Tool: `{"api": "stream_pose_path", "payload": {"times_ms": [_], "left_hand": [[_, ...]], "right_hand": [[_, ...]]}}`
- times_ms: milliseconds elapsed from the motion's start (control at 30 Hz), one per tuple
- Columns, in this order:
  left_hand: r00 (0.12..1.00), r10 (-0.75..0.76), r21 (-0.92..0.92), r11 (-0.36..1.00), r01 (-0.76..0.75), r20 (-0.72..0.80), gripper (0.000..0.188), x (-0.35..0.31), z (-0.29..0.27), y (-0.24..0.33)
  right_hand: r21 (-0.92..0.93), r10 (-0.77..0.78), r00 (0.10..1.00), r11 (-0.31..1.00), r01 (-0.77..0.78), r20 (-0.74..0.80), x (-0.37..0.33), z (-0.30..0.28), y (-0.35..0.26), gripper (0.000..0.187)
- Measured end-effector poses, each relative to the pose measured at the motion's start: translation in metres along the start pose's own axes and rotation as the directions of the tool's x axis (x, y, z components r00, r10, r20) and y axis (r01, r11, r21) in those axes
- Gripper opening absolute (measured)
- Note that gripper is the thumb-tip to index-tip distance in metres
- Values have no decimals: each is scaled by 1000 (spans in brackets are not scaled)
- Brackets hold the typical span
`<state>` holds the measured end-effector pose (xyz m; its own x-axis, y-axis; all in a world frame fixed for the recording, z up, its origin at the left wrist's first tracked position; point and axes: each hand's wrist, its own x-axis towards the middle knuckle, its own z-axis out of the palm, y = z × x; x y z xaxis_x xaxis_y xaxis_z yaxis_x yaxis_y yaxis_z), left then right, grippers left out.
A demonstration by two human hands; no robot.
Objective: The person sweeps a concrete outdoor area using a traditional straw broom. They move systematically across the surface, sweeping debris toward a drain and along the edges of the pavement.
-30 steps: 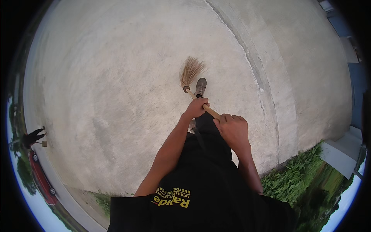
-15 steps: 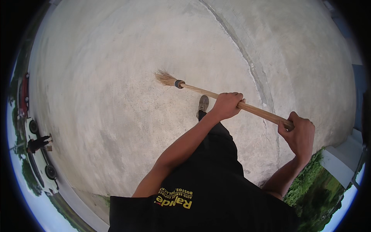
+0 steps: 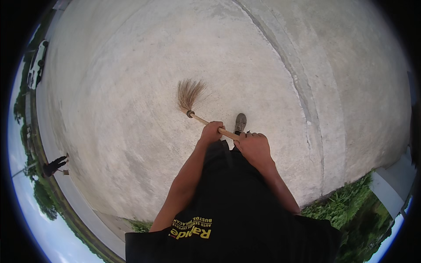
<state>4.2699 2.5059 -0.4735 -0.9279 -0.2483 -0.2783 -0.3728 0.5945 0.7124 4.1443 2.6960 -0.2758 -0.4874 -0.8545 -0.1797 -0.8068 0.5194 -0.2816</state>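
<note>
A stick broom (image 3: 190, 94) with a wooden handle and a dark band round its bristles reaches out ahead of me, slanting forward and left. Its thin brown bristles fan out over the concrete floor (image 3: 131, 87); whether they touch it is hard to make out. My left hand (image 3: 213, 132) is closed round the handle partway down, nearer the bristles. Around the handle's upper end, close to my body, my right hand (image 3: 253, 147) is wrapped too. A brown shoe (image 3: 240, 123) of mine shows just beyond the right hand.
A long crack (image 3: 294, 79) runs through the concrete on the right. Green grass (image 3: 335, 204) borders the floor at the lower right, beside a pale concrete block (image 3: 390, 182). Far off at the left are another person (image 3: 55, 165) with a broom-like tool and a white car (image 3: 38, 65).
Both hands have shifted left, the right one most, drawing the handle closer to my body. The bristles have swung to point forward and spread wider. At left, the vehicles have shifted in view.
</note>
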Motion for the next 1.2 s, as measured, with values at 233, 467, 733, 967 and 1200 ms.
{"api": "stream_pose_path", "payload": {"times_ms": [233, 467, 733, 967, 1200], "left_hand": [[975, 50, 187, 978, -92, 218, 13, 100, -37, 82], [780, 624, -227, 767, -600, 48, 5, 222, -116, 210], [894, 448, -292, 857, -423, 20, 24, 264, -173, -64], [982, -161, 268, 955, 131, 96, 10, 175, -268, -272], [992, 101, 205, 972, -114, 73, 9, 282, -321, -143]], "right_hand": [[173, 473, 850, 840, -515, 233, 8, -81, 120, 38], [-344, 542, 754, 674, -654, -371, 48, -268, -20, 36], [-485, 302, 953, 828, -281, -37, 261, -80, -90, 37], [121, 130, 950, 978, -170, 284, 380, 59, -112, 41], [219, 330, 944, 922, -319, -15, 384, -92, -21, 40]]}}
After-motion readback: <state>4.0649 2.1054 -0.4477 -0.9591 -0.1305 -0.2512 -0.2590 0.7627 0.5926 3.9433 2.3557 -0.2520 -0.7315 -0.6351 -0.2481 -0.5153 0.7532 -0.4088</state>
